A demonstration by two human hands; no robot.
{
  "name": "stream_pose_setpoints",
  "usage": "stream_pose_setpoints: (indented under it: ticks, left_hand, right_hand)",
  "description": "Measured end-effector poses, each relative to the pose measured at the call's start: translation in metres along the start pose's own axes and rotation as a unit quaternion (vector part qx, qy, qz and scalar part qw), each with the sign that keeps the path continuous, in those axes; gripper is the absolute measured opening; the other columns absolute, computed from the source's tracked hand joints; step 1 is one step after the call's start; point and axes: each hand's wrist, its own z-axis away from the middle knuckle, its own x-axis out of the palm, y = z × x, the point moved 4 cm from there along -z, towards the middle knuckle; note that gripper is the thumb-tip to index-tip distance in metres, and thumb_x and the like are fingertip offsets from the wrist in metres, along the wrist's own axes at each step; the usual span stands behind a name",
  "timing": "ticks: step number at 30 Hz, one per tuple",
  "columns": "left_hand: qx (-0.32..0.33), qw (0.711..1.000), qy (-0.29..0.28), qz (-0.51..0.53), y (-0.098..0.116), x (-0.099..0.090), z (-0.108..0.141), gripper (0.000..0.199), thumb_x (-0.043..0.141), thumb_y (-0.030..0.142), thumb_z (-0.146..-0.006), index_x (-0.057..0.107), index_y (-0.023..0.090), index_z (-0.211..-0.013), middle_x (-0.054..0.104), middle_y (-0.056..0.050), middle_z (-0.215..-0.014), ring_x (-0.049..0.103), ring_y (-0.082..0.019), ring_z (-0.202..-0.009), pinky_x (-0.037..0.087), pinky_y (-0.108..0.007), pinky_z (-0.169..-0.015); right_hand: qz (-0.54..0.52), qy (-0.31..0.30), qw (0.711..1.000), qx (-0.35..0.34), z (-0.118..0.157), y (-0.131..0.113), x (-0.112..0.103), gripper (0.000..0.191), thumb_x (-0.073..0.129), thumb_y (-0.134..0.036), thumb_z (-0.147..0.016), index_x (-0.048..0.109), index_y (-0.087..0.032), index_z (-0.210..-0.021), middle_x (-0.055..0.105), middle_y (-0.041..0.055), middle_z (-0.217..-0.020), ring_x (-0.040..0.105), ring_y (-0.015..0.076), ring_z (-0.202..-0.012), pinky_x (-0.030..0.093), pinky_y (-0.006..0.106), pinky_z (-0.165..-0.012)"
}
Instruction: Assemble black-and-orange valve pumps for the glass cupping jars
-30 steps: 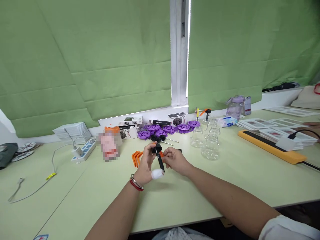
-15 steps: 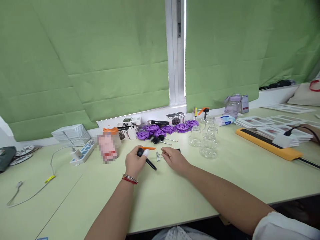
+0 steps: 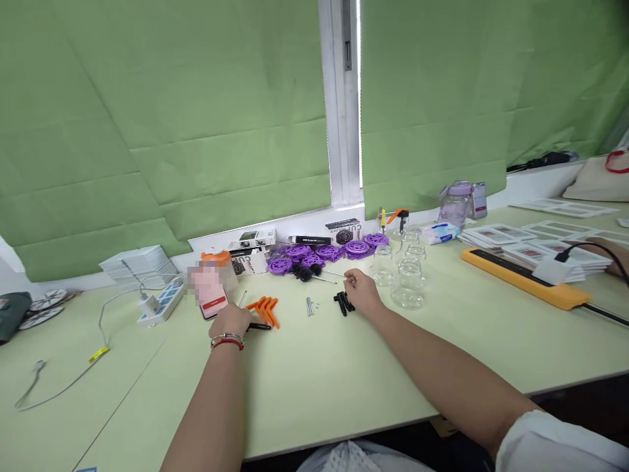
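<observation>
My left hand point(image 3: 232, 321) is low over the table at the left, its fingers curled and mostly hidden. A black handle point(image 3: 259, 326) sticks out from under it to the right. Orange angled levers point(image 3: 265, 309) lie fanned out beside it, and a thin metal rod point(image 3: 243, 298) points up just beyond. My right hand point(image 3: 362, 292) has its fingertips pinched at the tip of a long metal rod point(image 3: 327, 273) near black knobs point(image 3: 303, 273); what they hold is hidden. Several black handles point(image 3: 344, 303) lie just left of that hand. Metal bolts point(image 3: 309, 306) and tiny nuts point(image 3: 317, 305) rest between my hands.
Purple wheel-shaped discs point(image 3: 314, 252) and small boxes point(image 3: 253, 255) line the wall. Clear glass jars point(image 3: 407, 288) stand right of my right hand. A phone point(image 3: 212, 295) and a white power strip point(image 3: 164, 303) are at left. An orange power strip point(image 3: 521, 278) lies at right, near another person's hand point(image 3: 612, 254).
My left hand has moved left and nearer, beside the orange levers. My right hand has moved up and right to the metal rod tip, uncovering the black handles.
</observation>
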Motion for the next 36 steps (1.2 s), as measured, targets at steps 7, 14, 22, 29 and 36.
stream_pose_setpoints:
  ticks: [7, 14, 22, 29, 36]
  left_hand:
    - [-0.014, 0.999, -0.012, -0.033, -0.002, 0.006, -0.004, 0.027, 0.054, 0.028, -0.068, 0.062, 0.016, -0.091, 0.065, -0.019, -0.104, 0.062, -0.034, -0.092, 0.046, -0.041, -0.068]
    - [0.189, 0.957, 0.171, -0.137, 0.037, 0.001, 0.025, 0.036, 0.041, 0.029, -0.078, 0.061, 0.011, -0.102, 0.060, -0.019, -0.110, 0.053, -0.033, -0.107, 0.036, -0.046, -0.090]
    - [0.340, 0.923, 0.007, -0.181, 0.068, 0.045, 0.049, 0.045, 0.034, 0.036, -0.087, 0.049, 0.016, -0.125, 0.042, -0.019, -0.136, 0.042, -0.032, -0.122, 0.029, -0.046, -0.099]
    - [0.435, 0.889, -0.085, -0.112, 0.064, 0.057, 0.053, 0.043, 0.035, 0.034, -0.088, 0.050, 0.018, -0.125, 0.036, -0.016, -0.141, 0.024, -0.034, -0.135, 0.022, -0.052, -0.106]
    - [0.494, 0.864, -0.089, -0.040, 0.072, 0.057, 0.062, 0.034, 0.041, 0.024, -0.085, 0.061, 0.021, -0.112, 0.043, -0.014, -0.136, 0.032, -0.031, -0.131, 0.025, -0.054, -0.106]
  right_hand:
    - [0.000, -0.017, 1.000, -0.015, 0.003, -0.002, 0.005, 0.021, 0.049, -0.025, -0.075, 0.058, -0.020, -0.093, 0.063, 0.0009, -0.078, 0.054, 0.0125, -0.059, 0.043, 0.026, -0.060]
    - [0.010, -0.031, 0.999, -0.013, 0.006, -0.006, 0.006, 0.020, 0.049, -0.024, -0.076, 0.058, -0.020, -0.093, 0.063, 0.0009, -0.079, 0.054, 0.0125, -0.059, 0.042, 0.026, -0.059]
    - [0.011, -0.033, 0.999, -0.024, 0.007, -0.006, 0.007, 0.019, 0.048, -0.024, -0.076, 0.058, -0.020, -0.091, 0.062, 0.0005, -0.076, 0.052, 0.0118, -0.056, 0.042, 0.025, -0.058]
    - [0.005, -0.039, 0.999, -0.020, 0.008, -0.007, 0.008, 0.019, 0.048, -0.023, -0.075, 0.059, -0.020, -0.091, 0.063, 0.0004, -0.076, 0.053, 0.0123, -0.058, 0.042, 0.025, -0.059]
    - [0.017, -0.033, 0.999, -0.014, 0.007, -0.005, 0.007, 0.021, 0.049, -0.021, -0.074, 0.059, -0.020, -0.093, 0.064, 0.0013, -0.081, 0.054, 0.0121, -0.058, 0.041, 0.024, -0.057]
